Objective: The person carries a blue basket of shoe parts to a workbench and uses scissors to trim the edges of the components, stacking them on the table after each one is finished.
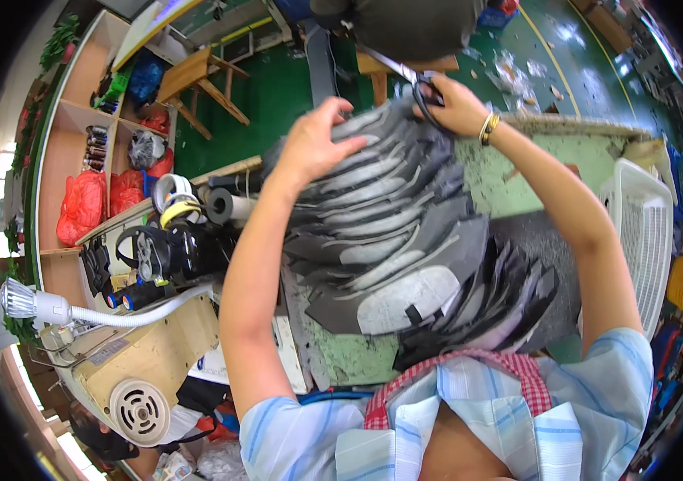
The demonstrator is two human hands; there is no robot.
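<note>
A long overlapping row of dark grey cut pieces with pale grey-white patches [409,298] lies across the green worktop [353,358]. At the far end of that row, my left hand [313,148] is spread, thumb and fingers apart, with the fingertips close to the pieces; whether they touch is unclear. My right hand [455,108] grips black-handled scissors [395,67] by the loops, the blades pointing away to the far left. Beside the near end of the row, a second bunch of dark pieces [510,293] leans to the right.
A sewing machine [153,345] with a white flexible lamp [40,305] stands at left. Tape rolls [177,196] and a black pouch [153,252] sit behind it. A white plastic basket [638,240] is at right. Wooden stools [189,76] and a seated person [413,24] are beyond.
</note>
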